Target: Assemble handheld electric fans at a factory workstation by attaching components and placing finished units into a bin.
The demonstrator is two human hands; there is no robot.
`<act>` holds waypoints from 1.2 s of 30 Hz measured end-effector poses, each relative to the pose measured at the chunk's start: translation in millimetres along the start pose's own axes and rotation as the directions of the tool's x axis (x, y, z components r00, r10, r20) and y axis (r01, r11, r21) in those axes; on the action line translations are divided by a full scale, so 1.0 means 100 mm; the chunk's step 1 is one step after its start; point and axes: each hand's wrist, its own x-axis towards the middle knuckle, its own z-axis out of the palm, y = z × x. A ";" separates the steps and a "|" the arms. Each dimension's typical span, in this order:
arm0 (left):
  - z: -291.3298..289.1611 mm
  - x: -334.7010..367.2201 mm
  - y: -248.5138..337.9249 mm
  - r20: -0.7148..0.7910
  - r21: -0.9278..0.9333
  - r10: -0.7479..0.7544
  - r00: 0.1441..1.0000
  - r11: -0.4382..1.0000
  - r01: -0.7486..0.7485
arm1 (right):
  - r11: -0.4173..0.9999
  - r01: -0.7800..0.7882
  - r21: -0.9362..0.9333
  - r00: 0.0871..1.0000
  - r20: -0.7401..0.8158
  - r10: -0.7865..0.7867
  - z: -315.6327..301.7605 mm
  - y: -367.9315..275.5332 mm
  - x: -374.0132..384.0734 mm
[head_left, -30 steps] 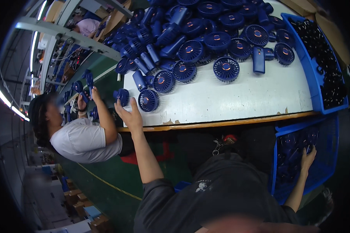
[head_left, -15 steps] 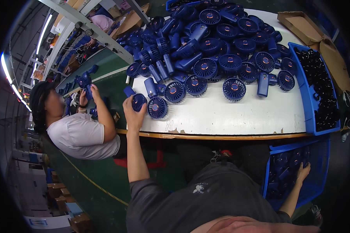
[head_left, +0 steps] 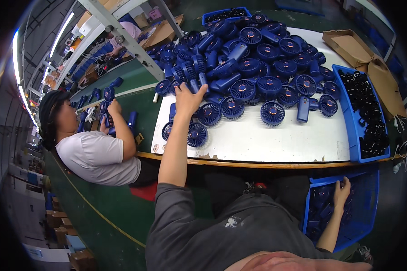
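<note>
Over the white table, my left hand [head_left: 189,100] reaches to the near left side of a heap of dark blue handheld fans [head_left: 248,67]. Its thumb and fingers are spread around an upright fan handle [head_left: 194,85], with no firm grip visible. Below the wrist, a round fan [head_left: 197,135] lies near the table's left end, and another fan [head_left: 167,130] is partly covered by my forearm. Low on the right, my right hand [head_left: 342,193] is raised over a blue crate [head_left: 371,212] holding more fans [head_left: 321,203]. Its fingers are apart, with nothing visible in them.
A blue tray [head_left: 358,151] of small black parts stands at the table's right end, beside an open cardboard box [head_left: 386,88]. Left of the table, a co-worker [head_left: 95,151] handles a fan. A metal frame post [head_left: 138,52] rises at the far left corner.
My left hand has left the fan it held near the table's left end and moved up and right to the heap. My right hand has risen from among the crate's fans.
</note>
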 end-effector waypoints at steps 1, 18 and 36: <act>0.09 0.06 0.07 0.038 0.039 -0.058 0.998 0.998 0.057 | 0.999 0.032 0.026 0.999 0.020 -0.032 0.01 -0.18 -0.06; 0.13 0.33 0.26 -0.156 -0.563 -0.128 0.980 0.826 0.019 | 0.942 0.033 0.333 0.989 0.128 -0.080 0.11 -0.96 -0.50; 1.58 0.62 4.33 0.128 0.196 0.633 0.763 0.739 -0.645 | 0.918 -0.070 0.391 0.967 0.254 -0.034 -0.11 -1.11 -0.84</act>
